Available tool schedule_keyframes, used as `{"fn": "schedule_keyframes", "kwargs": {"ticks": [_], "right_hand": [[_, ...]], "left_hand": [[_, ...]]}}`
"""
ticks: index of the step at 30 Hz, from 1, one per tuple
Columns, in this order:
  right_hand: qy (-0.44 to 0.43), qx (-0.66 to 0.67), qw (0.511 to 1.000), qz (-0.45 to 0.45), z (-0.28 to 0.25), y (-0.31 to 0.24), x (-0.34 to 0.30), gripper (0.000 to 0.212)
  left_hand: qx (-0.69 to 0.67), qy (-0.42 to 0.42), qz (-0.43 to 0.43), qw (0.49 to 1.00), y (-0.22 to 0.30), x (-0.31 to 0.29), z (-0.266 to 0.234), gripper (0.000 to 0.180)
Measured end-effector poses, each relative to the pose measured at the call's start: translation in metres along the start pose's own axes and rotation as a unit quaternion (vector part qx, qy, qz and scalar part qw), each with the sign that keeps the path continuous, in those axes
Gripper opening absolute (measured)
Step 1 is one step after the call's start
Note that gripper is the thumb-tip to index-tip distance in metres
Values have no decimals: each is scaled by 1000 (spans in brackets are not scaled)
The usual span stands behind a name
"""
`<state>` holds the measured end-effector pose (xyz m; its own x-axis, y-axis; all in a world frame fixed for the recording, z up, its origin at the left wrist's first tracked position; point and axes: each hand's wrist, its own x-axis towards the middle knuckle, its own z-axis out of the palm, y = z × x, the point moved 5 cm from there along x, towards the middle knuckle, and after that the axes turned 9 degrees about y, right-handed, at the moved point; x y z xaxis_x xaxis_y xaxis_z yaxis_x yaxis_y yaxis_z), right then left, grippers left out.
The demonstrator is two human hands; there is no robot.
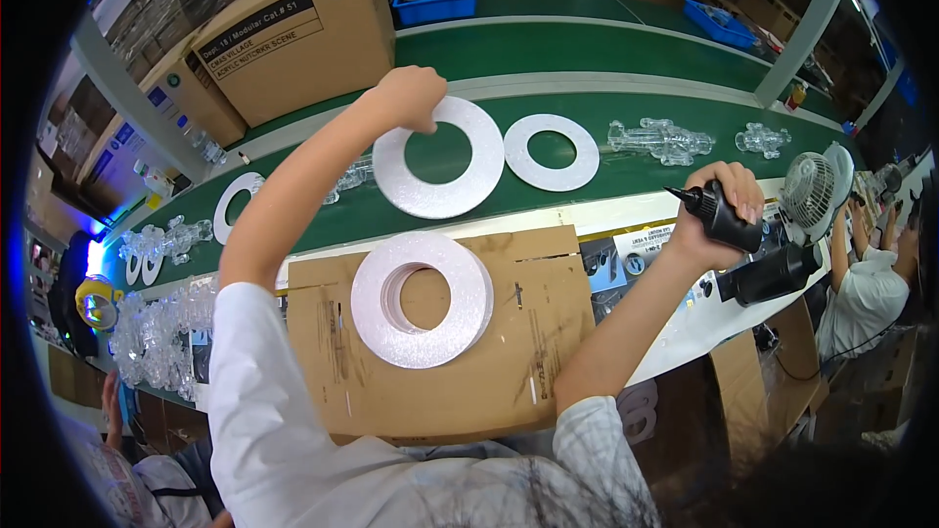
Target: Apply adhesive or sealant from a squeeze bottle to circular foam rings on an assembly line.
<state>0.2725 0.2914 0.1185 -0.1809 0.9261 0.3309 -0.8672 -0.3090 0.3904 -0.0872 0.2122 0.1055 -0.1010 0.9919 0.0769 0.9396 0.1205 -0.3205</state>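
Observation:
My left hand point(414, 98) is closed on the upper edge of a large white glittery ring point(393, 162), over the green belt. Beside it to the right, a smaller white ring point(578, 158) lies flat. My right hand point(729, 196) grips a black squeeze bottle point(724, 223), its pointed nozzle aimed to the left. In front of me, a stack of white rings point(463, 304) sits on a flat cardboard sheet point(533, 342). Clear plastic figures point(663, 141) lie farther right on the belt; another is partly hidden behind my left forearm.
Green belt point(606, 98) crosses ahead. A large carton point(303, 44) stands at the back left, near a blue bin point(436, 6). Many clear figures point(161, 332) are heaped at left. A white fan point(810, 188) and a black container point(773, 275) stand at right. Other people point(866, 308) sit nearby.

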Motion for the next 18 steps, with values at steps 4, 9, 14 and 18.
{"fn": "schedule_keyframes", "kwargs": {"ticks": [4, 9, 14, 18], "right_hand": [[2, 11, 1000, -1, 0, -1, -1, 16], [3, 4, 1000, 9, -1, -2, 0, 15], [4, -1, 999, 38, -5, 16, -1, 16], [16, -13, 996, 91, -16, 38, -4, 19]], "left_hand": [[-31, -7, -24, 999, -13, 43, 61, 36], [-53, -34, -34, 997, -21, 52, 116, 38], [-67, -67, -72, 993, -42, 40, 160, 44], [-139, 6, -96, 986, -25, 12, 128, 50]]}}
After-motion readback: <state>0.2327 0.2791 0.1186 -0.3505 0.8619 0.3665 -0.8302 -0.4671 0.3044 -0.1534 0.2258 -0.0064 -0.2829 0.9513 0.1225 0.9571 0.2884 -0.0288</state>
